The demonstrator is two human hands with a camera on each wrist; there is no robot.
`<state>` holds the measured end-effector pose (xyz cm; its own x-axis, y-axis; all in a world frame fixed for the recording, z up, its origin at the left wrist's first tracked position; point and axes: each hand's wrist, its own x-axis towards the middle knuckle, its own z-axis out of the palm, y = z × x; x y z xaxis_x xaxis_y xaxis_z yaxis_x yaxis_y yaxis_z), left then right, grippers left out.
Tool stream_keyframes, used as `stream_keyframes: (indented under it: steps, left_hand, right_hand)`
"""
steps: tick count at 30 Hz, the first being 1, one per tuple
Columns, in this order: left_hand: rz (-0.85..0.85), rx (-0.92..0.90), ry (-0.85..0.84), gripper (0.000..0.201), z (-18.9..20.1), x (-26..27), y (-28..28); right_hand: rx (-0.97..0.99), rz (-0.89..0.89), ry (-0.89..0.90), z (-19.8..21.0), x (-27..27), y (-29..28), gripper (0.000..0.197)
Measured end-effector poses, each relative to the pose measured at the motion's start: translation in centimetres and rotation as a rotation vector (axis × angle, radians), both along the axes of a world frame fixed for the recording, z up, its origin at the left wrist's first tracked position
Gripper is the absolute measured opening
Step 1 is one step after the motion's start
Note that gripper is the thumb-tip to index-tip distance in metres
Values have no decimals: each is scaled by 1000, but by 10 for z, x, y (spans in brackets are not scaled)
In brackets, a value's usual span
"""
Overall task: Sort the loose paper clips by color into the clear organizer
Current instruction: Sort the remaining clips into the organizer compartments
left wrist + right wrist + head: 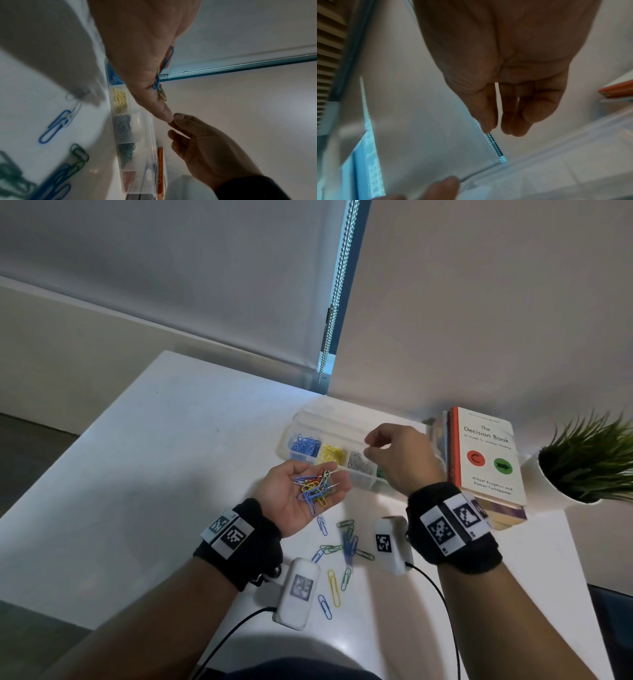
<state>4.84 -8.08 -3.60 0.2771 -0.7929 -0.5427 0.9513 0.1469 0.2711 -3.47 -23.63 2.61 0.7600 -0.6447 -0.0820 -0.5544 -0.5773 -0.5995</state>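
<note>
Closest to me, both wrists are wearing black bands with white marker blocks, cables trailing back toward my body. I am cupping my left hand [301,494] palm up, fingers gently bent under a mixed handful of clips [317,486] in blue, yellow, green, orange and silver; they are lying in the palm rather than being pinched. From the left wrist view a few of them are poking past the edge of the palm.

I am holding my right hand [399,455] above the clear organizer [305,419], knuckles up, thumb and forefinger drawn close together. Whether a clip is sitting between those tips I cannot tell: the wrist view is dark and blurred there.

That organizer is lying on the white table [164,446], just beyond the left hand, running from far left to near right. Its compartments are holding, left to right, blue clips [303,444], yellow clips [332,454], silver clips [356,462] and green clips [380,472]; in the left wrist view a reddish lot is showing in the next one.

More loose clips [344,542], mostly blue and green with one yellow, are lying scattered on the table between my wrists.

To the right, a stack of books [486,460] and a potted plant [589,460] are sitting near the wall.
</note>
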Motion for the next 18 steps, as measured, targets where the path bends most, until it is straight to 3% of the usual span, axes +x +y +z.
stream_keyframes:
  steps: [4,7,12,18]
  left_hand:
    - [-9,-70,-16,60,7,-6,-2]
    - [-27,2,-79,63,10,-8,-2]
    - [19,128,-69,42,14,-11,-1]
    - [44,155,-54,34,19,-12,2]
  right_hand:
    - [-21,338,99,9,-7,40,10]
    - [-140,486,186,-1,-8,62,18]
    - [-382,543,187,-16,-8,76,24]
    - [-403,572,120,-10,-10,77,25]
